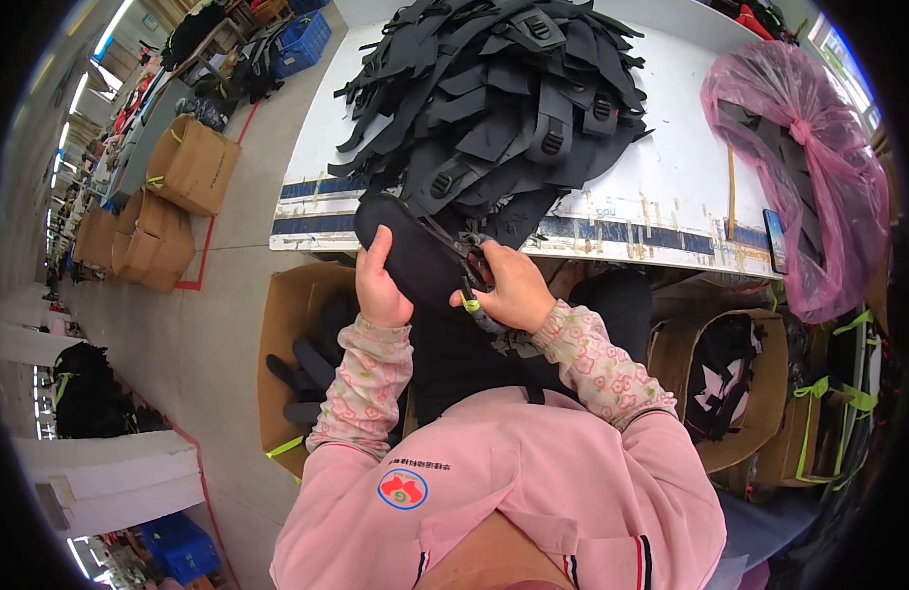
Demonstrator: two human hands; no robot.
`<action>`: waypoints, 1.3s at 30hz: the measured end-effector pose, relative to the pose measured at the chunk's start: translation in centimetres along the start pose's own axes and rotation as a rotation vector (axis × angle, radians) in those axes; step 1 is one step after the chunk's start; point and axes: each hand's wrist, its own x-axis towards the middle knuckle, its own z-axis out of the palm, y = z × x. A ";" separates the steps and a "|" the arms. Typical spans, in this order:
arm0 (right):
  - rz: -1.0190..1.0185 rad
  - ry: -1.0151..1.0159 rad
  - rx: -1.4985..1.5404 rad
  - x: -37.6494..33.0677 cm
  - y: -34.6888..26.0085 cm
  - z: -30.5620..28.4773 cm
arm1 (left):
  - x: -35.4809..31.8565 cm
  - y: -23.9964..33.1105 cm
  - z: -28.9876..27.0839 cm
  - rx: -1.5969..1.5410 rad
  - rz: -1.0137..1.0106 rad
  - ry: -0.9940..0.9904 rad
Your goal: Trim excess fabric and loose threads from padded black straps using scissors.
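My left hand (384,285) grips a black padded piece (407,254) with a rounded end, its thumb at the near-left edge and its fingers hidden underneath. In my right hand (516,289) is a pair of dark scissors (443,234), their blades pointing up and left along the pad's right edge. A yellow-green band shows near the scissors' handle. Just beyond both hands, a large heap of black straps (474,108) with plastic buckles lies on the white table (661,167), some hanging over its near edge.
An open cardboard box (277,344) with dark pieces stands at my left; another box (764,413) with black and pale pieces is at right. A pink plastic bag (828,147) and a phone (774,241) lie on the table's right side. More cartons (191,162) stand across the floor at left.
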 end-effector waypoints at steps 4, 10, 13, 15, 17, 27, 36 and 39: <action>-0.067 0.095 0.000 0.2 -0.1 0.6 | -0.8 -0.4 0.3 -0.021 -0.029 -0.028; -0.074 0.131 -0.078 0.4 -0.3 0.5 | -1.6 -0.9 0.5 0.023 0.013 -0.045; -0.079 0.111 -0.031 0.3 -0.6 0.2 | -1.8 -0.7 0.7 -0.009 -0.004 -0.115; -0.094 0.137 -0.010 0.2 -0.3 0.5 | -2.0 -0.6 0.9 -0.009 0.014 -0.093; -0.109 0.163 0.009 0.0 -0.2 0.6 | -1.9 -0.7 0.9 -0.017 0.016 -0.086; -0.230 0.309 -0.327 1.6 0.1 -3.0 | -2.0 -0.1 1.3 0.020 0.000 -0.148; -0.330 0.342 -0.391 2.4 -0.2 -3.9 | -2.5 -0.7 1.1 0.047 -0.039 -0.198; -0.320 0.294 -0.428 2.4 0.4 -4.4 | -2.4 -0.4 0.8 0.033 -0.083 -0.232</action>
